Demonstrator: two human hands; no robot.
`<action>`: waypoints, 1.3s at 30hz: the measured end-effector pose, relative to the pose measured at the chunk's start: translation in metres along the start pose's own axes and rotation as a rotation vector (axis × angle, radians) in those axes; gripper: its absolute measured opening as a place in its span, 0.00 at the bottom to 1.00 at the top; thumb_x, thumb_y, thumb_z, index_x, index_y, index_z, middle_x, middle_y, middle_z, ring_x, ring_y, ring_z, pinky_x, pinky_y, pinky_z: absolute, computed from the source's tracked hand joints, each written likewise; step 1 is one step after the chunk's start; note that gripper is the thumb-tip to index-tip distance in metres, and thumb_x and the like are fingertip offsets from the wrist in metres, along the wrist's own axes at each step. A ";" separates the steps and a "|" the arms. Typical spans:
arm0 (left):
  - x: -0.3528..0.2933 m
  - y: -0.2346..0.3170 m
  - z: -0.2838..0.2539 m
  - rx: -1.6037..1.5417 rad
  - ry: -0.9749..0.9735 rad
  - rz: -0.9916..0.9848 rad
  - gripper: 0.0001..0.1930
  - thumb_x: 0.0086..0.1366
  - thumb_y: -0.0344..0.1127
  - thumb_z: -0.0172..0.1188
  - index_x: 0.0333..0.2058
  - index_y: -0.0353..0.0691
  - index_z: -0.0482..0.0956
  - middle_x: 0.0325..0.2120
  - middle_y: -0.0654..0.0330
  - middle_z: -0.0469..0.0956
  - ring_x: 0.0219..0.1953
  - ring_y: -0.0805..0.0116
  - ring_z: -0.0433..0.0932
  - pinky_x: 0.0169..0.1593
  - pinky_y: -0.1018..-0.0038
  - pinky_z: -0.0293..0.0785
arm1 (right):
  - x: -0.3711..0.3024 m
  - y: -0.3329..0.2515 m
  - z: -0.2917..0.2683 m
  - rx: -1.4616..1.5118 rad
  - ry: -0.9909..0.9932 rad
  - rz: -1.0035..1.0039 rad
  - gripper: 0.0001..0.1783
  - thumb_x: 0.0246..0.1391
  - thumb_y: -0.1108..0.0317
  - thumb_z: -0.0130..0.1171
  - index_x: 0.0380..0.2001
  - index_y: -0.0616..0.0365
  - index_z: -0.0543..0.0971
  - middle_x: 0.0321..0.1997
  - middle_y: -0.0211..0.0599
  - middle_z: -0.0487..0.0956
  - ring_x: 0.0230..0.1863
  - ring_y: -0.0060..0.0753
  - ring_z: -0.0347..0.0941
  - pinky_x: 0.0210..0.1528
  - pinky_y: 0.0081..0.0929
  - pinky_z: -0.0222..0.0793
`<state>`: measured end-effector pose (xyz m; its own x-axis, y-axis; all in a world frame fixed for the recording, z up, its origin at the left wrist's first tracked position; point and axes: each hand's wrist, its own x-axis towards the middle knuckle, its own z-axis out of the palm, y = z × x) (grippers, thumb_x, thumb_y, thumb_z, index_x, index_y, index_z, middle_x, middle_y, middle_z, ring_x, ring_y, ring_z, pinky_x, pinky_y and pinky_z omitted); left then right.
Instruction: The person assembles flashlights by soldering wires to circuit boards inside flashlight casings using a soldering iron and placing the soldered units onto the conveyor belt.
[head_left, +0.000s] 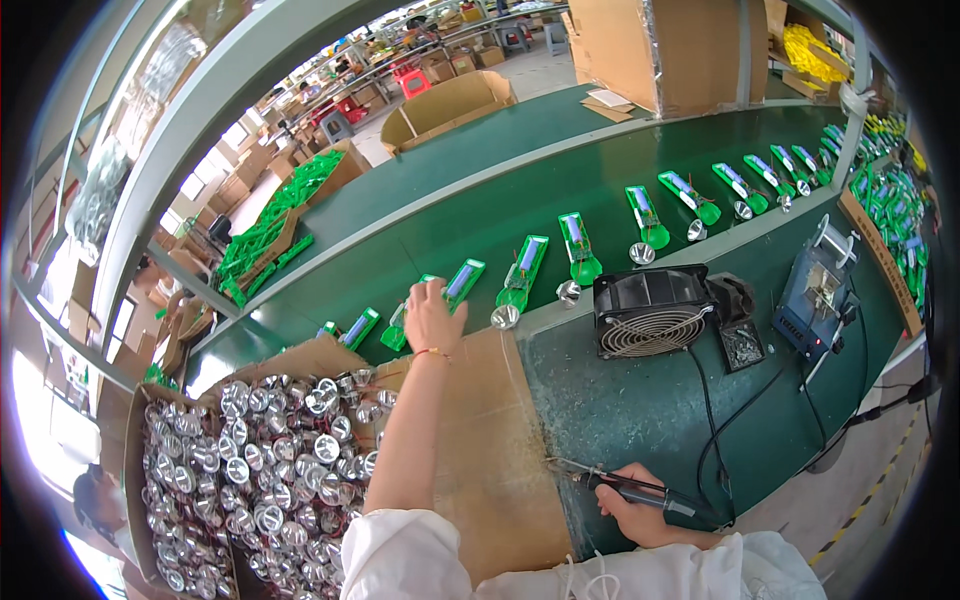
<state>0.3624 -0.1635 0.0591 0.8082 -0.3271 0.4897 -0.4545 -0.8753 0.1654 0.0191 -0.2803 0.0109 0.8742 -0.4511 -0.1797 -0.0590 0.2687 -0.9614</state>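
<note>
My left hand [432, 318] reaches over the green belt, fingers bent around a green flashlight housing [394, 336] that they partly cover. Other open housings, such as one with a pale violet battery [523, 270], lie in a row along the belt, many with a silver reflector cup [505, 317] beside them. In my right hand [636, 503] is a soldering iron [640, 492], its tip pointing left over the edge of the brown cardboard sheet [480, 430]. Left of my left forearm, a cardboard box [140, 470] holds a heap of silver reflector cups [268, 470].
A black fan [650, 310] stands on the green bench, beside a small black tray [742, 345] and a blue soldering station [815, 290]. Black cables [712, 420] cross the bench. Green housings fill a bin [890, 260] at far right. A metal frame post [852, 140] rises near it.
</note>
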 end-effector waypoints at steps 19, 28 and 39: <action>-0.175 0.030 -0.113 -0.226 -0.275 -0.159 0.09 0.48 0.42 0.61 0.19 0.43 0.76 0.16 0.56 0.74 0.19 0.57 0.75 0.26 0.64 0.71 | 0.001 -0.007 0.000 0.029 -0.005 0.013 0.08 0.48 0.72 0.59 0.27 0.62 0.70 0.20 0.34 0.74 0.19 0.18 0.69 0.21 0.17 0.67; -0.221 -0.052 -0.105 0.271 -0.186 -0.052 0.29 0.51 0.40 0.61 0.52 0.44 0.65 0.49 0.58 0.67 0.52 0.56 0.64 0.52 0.52 0.55 | 0.001 -0.007 0.005 -0.048 -0.010 -0.092 0.08 0.48 0.72 0.58 0.27 0.62 0.69 0.19 0.34 0.73 0.18 0.18 0.68 0.21 0.17 0.65; -0.252 -0.037 -0.130 0.025 -0.163 -0.199 0.27 0.50 0.38 0.61 0.50 0.40 0.68 0.21 0.61 0.74 0.28 0.62 0.71 0.42 0.65 0.62 | -0.001 0.004 0.009 -0.113 0.011 -0.203 0.08 0.49 0.72 0.56 0.27 0.61 0.68 0.18 0.33 0.72 0.15 0.17 0.65 0.17 0.14 0.61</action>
<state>0.1268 -0.0020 0.0410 0.9315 -0.1992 0.3045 -0.2728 -0.9360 0.2224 0.0219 -0.2713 0.0096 0.8684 -0.4955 0.0181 0.0635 0.0750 -0.9952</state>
